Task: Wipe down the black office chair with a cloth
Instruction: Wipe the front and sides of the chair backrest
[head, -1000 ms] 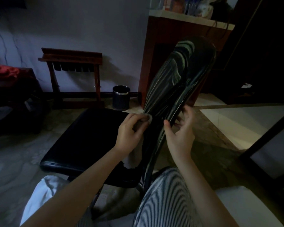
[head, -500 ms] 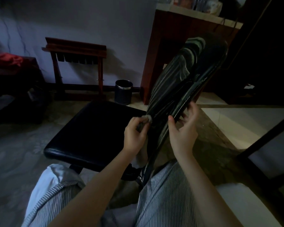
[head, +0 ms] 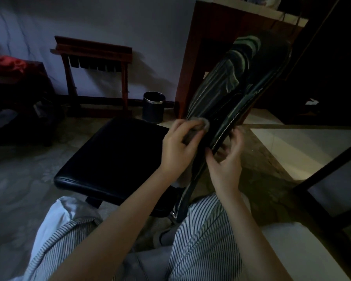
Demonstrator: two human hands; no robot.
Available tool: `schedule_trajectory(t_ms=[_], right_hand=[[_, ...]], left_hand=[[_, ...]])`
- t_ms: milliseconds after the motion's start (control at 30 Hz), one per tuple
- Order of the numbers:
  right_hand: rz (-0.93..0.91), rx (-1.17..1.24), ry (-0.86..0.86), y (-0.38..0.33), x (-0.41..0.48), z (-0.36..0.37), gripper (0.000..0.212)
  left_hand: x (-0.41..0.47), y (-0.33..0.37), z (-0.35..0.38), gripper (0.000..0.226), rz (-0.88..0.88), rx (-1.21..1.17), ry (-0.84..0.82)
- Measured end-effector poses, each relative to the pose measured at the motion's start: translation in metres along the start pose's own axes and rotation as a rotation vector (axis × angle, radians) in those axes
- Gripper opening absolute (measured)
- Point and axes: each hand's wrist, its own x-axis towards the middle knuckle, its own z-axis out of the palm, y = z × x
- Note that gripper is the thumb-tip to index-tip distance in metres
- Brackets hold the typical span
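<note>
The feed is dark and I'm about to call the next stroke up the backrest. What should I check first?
1. Cloth held in the left hand: ok, bunched in its grip.
2. Cloth against the backrest: ok, on its lower front.
3. Right hand bracing the backrest: ok, it grips the stitched side edge.
4. Backrest surface above the cloth free of objects: ok.
5. Seat already wiped: cannot tell, too dark.
6. Waste bin out of the way: ok, it stands beyond the seat.
</note>
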Motion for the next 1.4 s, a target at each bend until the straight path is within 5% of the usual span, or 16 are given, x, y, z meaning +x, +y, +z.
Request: schedule_trajectory(t_ms=[567, 800, 1033, 1400], right_hand=[[-0.003, 0.002, 0.024, 0.011, -0.004, 0.004, 0.078], [0.053, 0.008, -0.044, 0.017, -0.015, 0.0, 0.079], [0.091, 0.063, -0.089, 0.027, -0.037, 0.015, 0.08], [0.097, 0.063, -0.115, 0.033, -0.035, 0.013, 0.084]], left_hand=[[-0.039, -0.05, 0.01, 0.017, 0.298, 0.323, -0.101], [-0.069, -0.067, -0.009, 0.018, 0.105, 0.263, -0.223], [-0.031, -0.036, -0.011, 0.022, 0.058, 0.128, -0.026], [-0.043, -0.034, 0.012, 0.026, -0.043, 0.058, -0.132]])
